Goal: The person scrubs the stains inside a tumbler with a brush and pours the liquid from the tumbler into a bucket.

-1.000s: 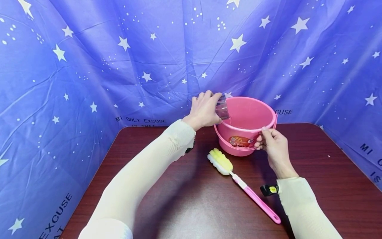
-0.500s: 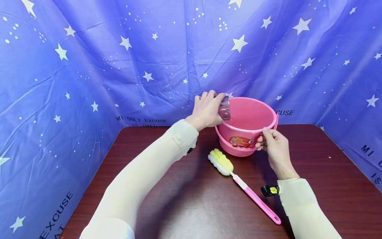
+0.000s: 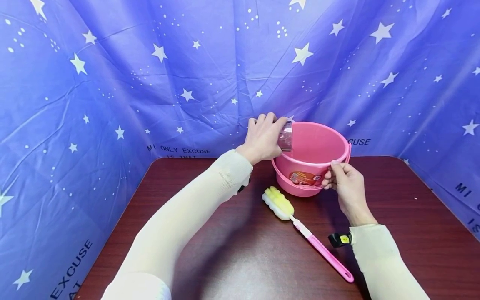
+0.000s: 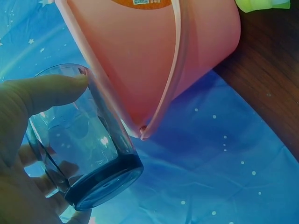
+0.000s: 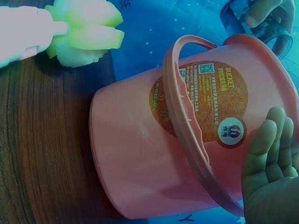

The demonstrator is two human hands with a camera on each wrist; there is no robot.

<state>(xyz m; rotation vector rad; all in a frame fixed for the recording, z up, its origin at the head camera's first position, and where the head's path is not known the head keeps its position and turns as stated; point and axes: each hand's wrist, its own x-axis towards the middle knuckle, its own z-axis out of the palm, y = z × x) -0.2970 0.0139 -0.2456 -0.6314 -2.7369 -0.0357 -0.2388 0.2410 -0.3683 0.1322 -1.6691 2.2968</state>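
My left hand [image 3: 263, 137] grips a clear drinking glass [image 3: 286, 136], thumb on one side and fingers on the other. The glass lies tipped over the left rim of a pink bucket [image 3: 303, 166], its mouth toward the inside. In the left wrist view its thick base [image 4: 107, 179] points away from the bucket; whether liquid is in it I cannot tell. My right hand [image 3: 346, 187] holds the bucket's rim at the front right, thumb at the rim and fingers against the outer wall. The bucket stands upright, its handle [image 5: 194, 144] hanging down across the labelled front.
A sponge cup brush [image 3: 279, 204] with a yellow and white head and a pink handle lies before the bucket on the dark red wooden table [image 3: 225, 250]. A blue star-print curtain [image 3: 210, 75] hangs close behind the bucket and along both sides.
My left hand has shifted slightly right with the glass, bringing it a little further over the bucket's rim. My right hand keeps its hold, and the brush lies as before.
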